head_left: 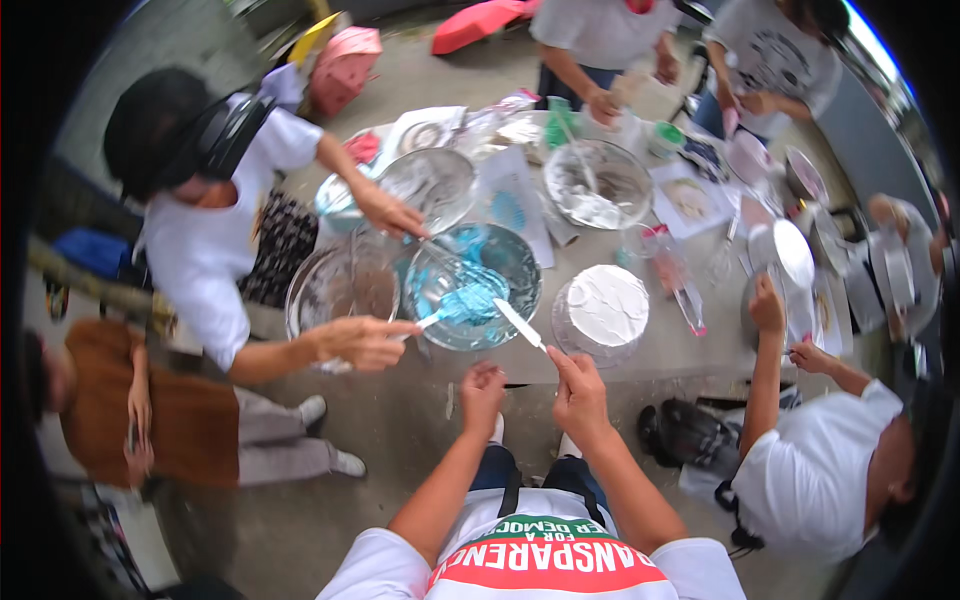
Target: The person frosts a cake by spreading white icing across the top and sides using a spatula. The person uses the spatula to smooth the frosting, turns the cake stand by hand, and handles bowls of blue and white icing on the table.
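My right hand (581,398) is closed round the handle of an icing spatula (520,323). The spatula's whitish blade points up and left over the rim of a metal bowl (528,262) with blue icing (468,303) inside. Just in front of the table edge, my left hand (481,398) hangs with its fingers curled and nothing visible in them. A round cake (607,305) covered in white icing stands to the right of the bowl, close beyond my right hand. Over the same bowl, a person on the left holds a whisk (452,262) and a blue-smeared spatula (432,319).
More metal bowls (612,160) with white icing remains stand around the blue one. A piping bag (675,280) and a whisk (722,262) lie right of the cake. Another person (815,470) works at the right, holding a white round thing (793,253).
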Motion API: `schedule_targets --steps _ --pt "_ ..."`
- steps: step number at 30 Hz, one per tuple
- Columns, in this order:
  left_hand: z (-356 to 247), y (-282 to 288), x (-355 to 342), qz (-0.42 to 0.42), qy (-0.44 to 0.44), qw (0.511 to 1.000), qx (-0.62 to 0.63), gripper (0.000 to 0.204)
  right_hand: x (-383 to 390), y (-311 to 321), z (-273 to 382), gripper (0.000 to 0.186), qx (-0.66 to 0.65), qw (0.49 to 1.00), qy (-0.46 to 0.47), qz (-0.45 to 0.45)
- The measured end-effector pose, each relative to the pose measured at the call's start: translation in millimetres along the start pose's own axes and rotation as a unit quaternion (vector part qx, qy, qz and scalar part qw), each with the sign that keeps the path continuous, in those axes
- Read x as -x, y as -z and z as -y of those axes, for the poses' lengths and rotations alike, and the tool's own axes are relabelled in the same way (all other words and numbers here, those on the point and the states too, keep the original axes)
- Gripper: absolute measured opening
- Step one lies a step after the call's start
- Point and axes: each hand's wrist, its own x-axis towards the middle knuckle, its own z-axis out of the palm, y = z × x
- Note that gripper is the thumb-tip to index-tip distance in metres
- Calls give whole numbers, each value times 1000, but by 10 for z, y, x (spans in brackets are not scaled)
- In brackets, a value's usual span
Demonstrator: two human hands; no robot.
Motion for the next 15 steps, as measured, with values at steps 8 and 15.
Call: schedule_targets --steps 8,15 --pt "-303 227 75 -131 86 903 400 24 -202 422 -89 51 76 978 120 154" --pt "-355 -5 504 -139 88 905 393 25 -1023 448 -3 41 -166 978 -61 109"
